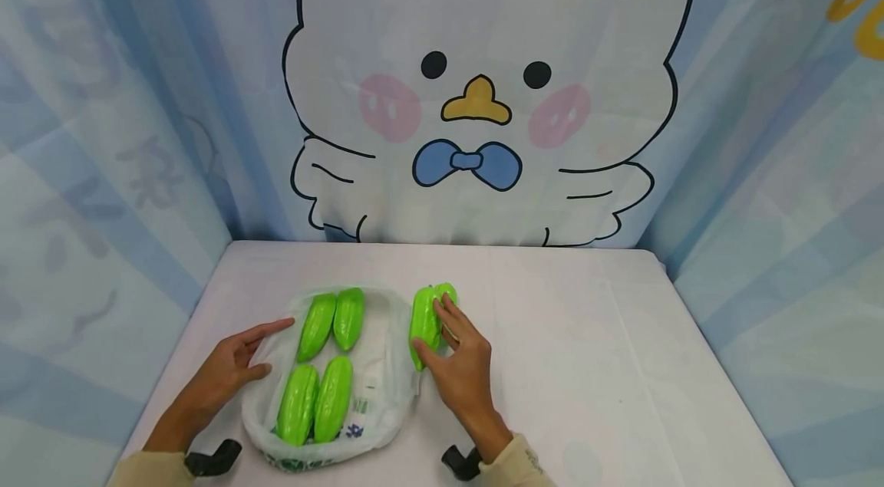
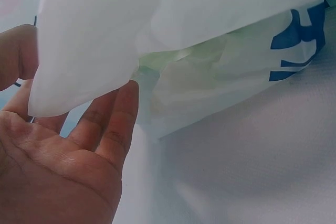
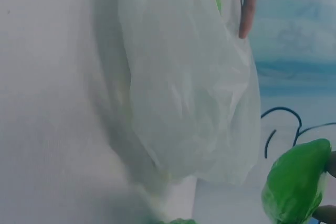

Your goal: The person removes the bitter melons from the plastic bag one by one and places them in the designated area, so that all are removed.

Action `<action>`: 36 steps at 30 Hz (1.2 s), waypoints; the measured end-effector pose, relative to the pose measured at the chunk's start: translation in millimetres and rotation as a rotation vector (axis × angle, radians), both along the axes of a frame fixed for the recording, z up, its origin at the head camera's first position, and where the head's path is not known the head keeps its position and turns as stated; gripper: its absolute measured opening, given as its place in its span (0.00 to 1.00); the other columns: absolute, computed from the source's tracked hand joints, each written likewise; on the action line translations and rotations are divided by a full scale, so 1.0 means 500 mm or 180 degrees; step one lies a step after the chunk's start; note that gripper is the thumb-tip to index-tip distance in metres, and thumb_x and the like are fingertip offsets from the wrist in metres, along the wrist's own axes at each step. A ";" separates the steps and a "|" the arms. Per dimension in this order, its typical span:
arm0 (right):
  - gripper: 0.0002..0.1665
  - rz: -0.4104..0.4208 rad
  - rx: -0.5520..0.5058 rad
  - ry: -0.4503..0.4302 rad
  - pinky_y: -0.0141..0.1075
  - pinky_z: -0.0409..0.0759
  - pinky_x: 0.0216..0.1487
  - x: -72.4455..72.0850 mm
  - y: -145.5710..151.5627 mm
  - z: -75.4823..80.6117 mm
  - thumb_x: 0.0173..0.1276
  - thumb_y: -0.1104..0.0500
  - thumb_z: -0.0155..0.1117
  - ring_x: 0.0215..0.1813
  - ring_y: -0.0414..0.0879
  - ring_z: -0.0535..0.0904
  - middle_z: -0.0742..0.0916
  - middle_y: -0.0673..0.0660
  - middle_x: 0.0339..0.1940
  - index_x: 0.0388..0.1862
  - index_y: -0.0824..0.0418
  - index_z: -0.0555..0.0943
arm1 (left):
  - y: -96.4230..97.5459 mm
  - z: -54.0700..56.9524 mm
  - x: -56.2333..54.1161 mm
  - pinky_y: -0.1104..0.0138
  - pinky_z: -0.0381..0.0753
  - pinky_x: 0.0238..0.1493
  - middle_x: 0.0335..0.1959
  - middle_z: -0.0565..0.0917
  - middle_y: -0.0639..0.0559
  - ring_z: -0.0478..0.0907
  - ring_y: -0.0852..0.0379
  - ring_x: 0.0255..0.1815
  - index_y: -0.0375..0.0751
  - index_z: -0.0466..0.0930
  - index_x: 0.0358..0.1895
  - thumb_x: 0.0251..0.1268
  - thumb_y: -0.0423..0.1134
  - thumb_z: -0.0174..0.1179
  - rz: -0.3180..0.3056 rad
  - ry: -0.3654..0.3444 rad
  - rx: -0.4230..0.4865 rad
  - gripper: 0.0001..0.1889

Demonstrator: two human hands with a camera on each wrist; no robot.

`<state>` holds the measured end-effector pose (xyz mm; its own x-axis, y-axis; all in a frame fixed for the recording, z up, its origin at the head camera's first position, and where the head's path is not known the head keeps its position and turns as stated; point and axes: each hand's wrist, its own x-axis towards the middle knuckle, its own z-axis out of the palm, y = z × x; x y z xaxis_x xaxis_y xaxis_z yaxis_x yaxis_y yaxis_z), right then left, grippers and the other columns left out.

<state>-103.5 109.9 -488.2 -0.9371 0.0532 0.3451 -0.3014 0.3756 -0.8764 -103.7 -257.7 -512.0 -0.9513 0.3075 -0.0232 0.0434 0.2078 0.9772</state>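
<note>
A white plastic bag (image 1: 390,426) lies open-mouthed on the table, holding several bright green, cucumber-like vegetables (image 1: 334,399) in two pairs. My left hand (image 1: 224,372) is at the bag's left rim, thumb and index finger spread apart. In the left wrist view, the plastic hides the fingertips of the left hand (image 2: 79,145). Just right of the bag, my right hand (image 1: 466,364) pinches another green vegetable (image 1: 424,318) between thumb and fingers. One more green vegetable (image 1: 447,291) shows behind it, mostly covered; whether the hand touches it I cannot tell.
The white-covered table (image 1: 587,364) extends to the right of the bag. A curtain (image 1: 483,211) with a cartoon bird stands behind the table's back edge, and blue-and-white curtains (image 1: 794,241) close in both sides.
</note>
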 end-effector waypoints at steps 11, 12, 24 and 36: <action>0.40 -0.0299 0.0101 -0.0190 0.42 0.83 0.65 -0.056 0.073 -0.013 0.62 0.66 0.81 0.79 0.53 0.74 0.76 0.56 0.79 0.73 0.63 0.79 | -0.001 -0.002 0.000 0.90 0.64 0.64 0.71 0.74 0.78 0.61 0.92 0.69 0.29 0.65 0.80 0.77 0.32 0.61 -0.0012 0.0070 0.0011 0.31; 0.40 -0.0318 0.0122 -0.0215 0.43 0.83 0.65 -0.061 0.079 -0.014 0.62 0.66 0.81 0.80 0.53 0.73 0.76 0.57 0.79 0.73 0.63 0.79 | -0.001 -0.003 0.000 0.90 0.64 0.64 0.71 0.74 0.78 0.61 0.92 0.70 0.29 0.65 0.80 0.77 0.31 0.60 -0.0017 0.0082 0.0015 0.31; 0.40 -0.0414 0.0313 -0.0594 0.41 0.80 0.69 -0.097 0.130 -0.042 0.65 0.66 0.78 0.83 0.56 0.68 0.73 0.59 0.83 0.76 0.62 0.76 | -0.006 -0.008 -0.001 0.84 0.74 0.63 0.72 0.73 0.79 0.65 0.88 0.71 0.27 0.62 0.80 0.78 0.28 0.58 -0.0108 0.0142 0.0167 0.31; 0.40 -0.0427 0.0478 -0.0920 0.42 0.77 0.73 -0.117 0.163 -0.078 0.69 0.66 0.75 0.83 0.58 0.67 0.70 0.60 0.84 0.79 0.63 0.73 | -0.002 0.000 0.004 0.89 0.67 0.63 0.70 0.73 0.80 0.61 0.93 0.69 0.28 0.63 0.80 0.76 0.32 0.62 -0.0021 0.0052 0.0084 0.33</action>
<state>-162.0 191.3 -527.3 -0.9853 0.1512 0.0798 0.0119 0.5261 -0.8503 -101.9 -258.5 -512.3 -0.9494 0.3141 0.0005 0.0606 0.1815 0.9815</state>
